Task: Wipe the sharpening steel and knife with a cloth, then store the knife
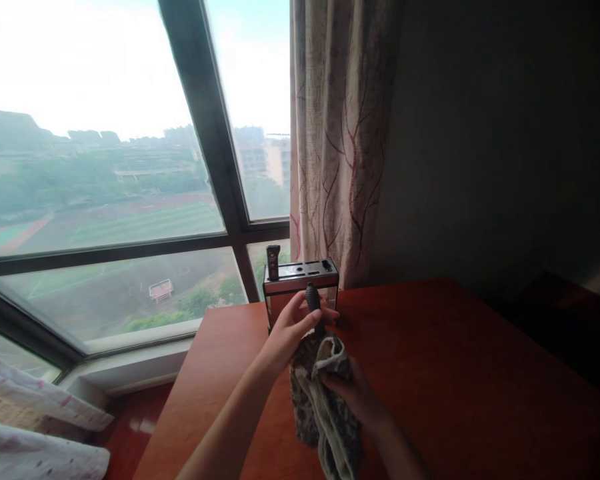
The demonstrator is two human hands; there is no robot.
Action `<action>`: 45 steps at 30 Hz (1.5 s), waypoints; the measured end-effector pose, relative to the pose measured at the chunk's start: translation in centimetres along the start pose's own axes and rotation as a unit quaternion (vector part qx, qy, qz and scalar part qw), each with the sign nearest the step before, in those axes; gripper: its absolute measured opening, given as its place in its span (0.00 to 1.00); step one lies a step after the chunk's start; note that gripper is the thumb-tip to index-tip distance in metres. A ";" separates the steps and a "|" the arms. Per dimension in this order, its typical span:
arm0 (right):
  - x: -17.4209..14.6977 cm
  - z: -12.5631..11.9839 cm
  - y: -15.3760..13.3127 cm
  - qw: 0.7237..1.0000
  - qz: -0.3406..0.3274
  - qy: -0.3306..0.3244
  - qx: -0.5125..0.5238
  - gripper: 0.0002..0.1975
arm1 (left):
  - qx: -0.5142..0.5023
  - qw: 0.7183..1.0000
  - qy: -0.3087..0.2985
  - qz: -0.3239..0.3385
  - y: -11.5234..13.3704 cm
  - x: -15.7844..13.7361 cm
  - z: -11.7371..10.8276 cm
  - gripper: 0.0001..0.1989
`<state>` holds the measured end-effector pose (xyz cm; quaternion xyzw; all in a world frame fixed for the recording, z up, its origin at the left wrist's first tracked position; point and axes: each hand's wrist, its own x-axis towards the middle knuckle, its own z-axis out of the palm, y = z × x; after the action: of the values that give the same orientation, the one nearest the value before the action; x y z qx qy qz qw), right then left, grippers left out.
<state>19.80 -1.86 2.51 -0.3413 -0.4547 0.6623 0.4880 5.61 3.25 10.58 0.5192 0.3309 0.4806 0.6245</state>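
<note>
My left hand (297, 320) is closed around a utensil with a black ribbed handle (313, 298), which points up and away from me. The utensil's lower part goes into a grey patterned cloth (305, 400) with pale edges, so its blade or rod is hidden. Bunched in my right hand (353, 390), the cloth hangs down over the table. Just beyond my left hand stands a knife block (303, 270) with a slotted silvery top and dark frame. A dark-handled knife (273, 262) stands upright in its left end.
The block stands by the far edge of a reddish-brown wooden table (420, 347). Large windows (105, 167) with dark frames are to the left. A patterned curtain (340, 133) hangs behind the table, and another curtain (35, 447) is at lower left.
</note>
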 end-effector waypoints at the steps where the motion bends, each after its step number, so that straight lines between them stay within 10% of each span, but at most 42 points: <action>1: -0.2 0.1 -0.1 1.000 0.008 0.005 0.023 0.17 | -0.034 0.999 -0.027 -0.015 0.2 -0.2 -0.1 0.17; 7: -0.7 0.6 -0.3 0.996 0.038 0.016 0.073 0.21 | -0.054 0.998 0.026 -0.010 0.2 0.1 -0.8 0.17; 24: -0.6 -0.6 3.0 0.957 -0.139 0.088 -0.238 0.14 | 0.053 0.956 0.240 0.161 4.3 3.9 -1.2 0.17; 39: -2.3 -2.6 5.2 0.967 0.201 0.116 0.103 0.28 | 0.114 0.916 0.208 0.324 12.8 8.6 -0.2 0.16; 45: -2.8 -2.9 4.6 0.959 0.226 0.115 0.127 0.26 | 0.135 0.893 0.218 0.371 15.5 10.4 -0.6 0.15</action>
<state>21.66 -4.31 -2.82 -0.4445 -0.2188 0.7637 0.4139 4.43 13.23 26.29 0.5656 0.3040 0.7290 0.2371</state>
